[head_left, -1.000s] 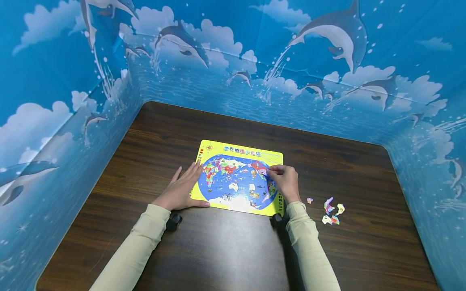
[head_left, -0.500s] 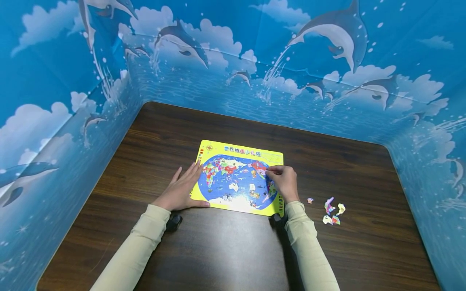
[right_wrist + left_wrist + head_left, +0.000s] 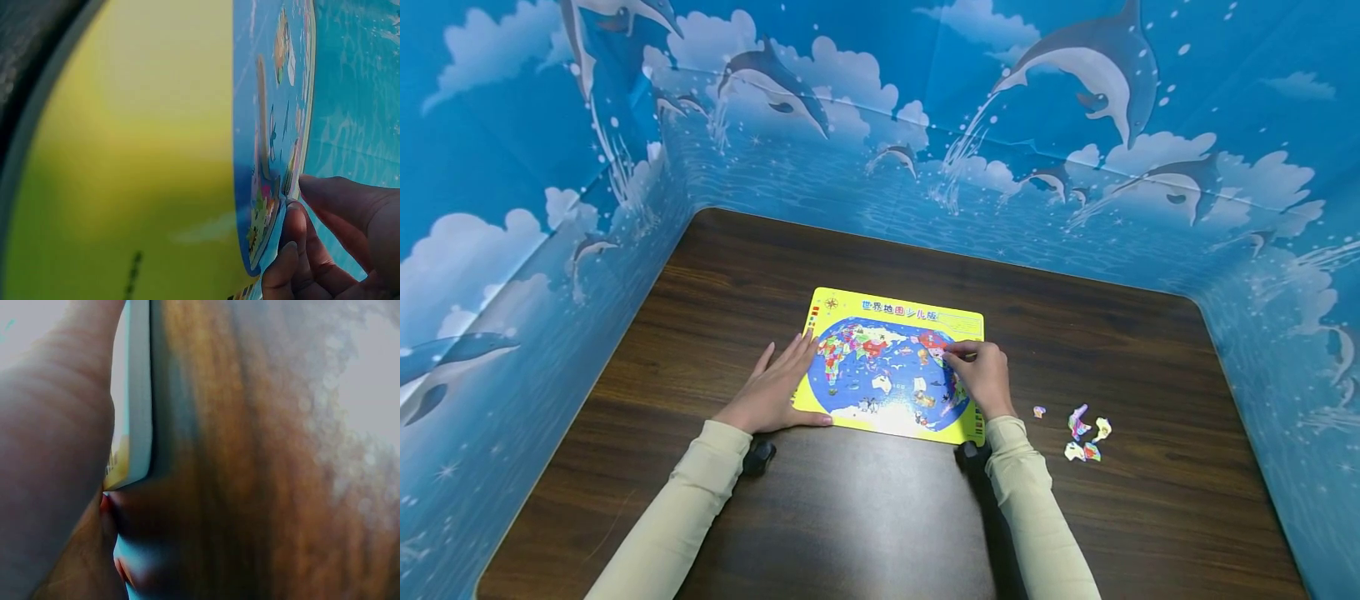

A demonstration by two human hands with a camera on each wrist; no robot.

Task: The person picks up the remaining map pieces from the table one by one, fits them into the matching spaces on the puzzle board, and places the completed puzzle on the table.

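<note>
A yellow-bordered world map puzzle board (image 3: pixel 887 421) lies flat on the table. My left hand (image 3: pixel 772 392) rests on its left side with fingers spread, the thumb along the lower edge. In the left wrist view the board's edge (image 3: pixel 140 394) shows beside the left hand. My right hand (image 3: pixel 988 373) is over the map's right side, near the red North America area. In the right wrist view the thumb and forefinger of the right hand (image 3: pixel 337 231) pinch a small puzzle piece (image 3: pixel 288 199) right at the board's surface; most of the piece is hidden by the fingers.
Right of the board lie several loose puzzle pieces: a small one (image 3: pixel 1039 412), a purple one (image 3: pixel 1078 422), a yellowish one (image 3: pixel 1102 429) and others close by. The dark wooden table (image 3: pixel 865 517) is bounded by a blue dolphin-print curtain (image 3: pixel 865 200).
My right hand has shifted slightly left over the map, fingertips still together. The left hand, the board and the loose pieces stay in place.
</note>
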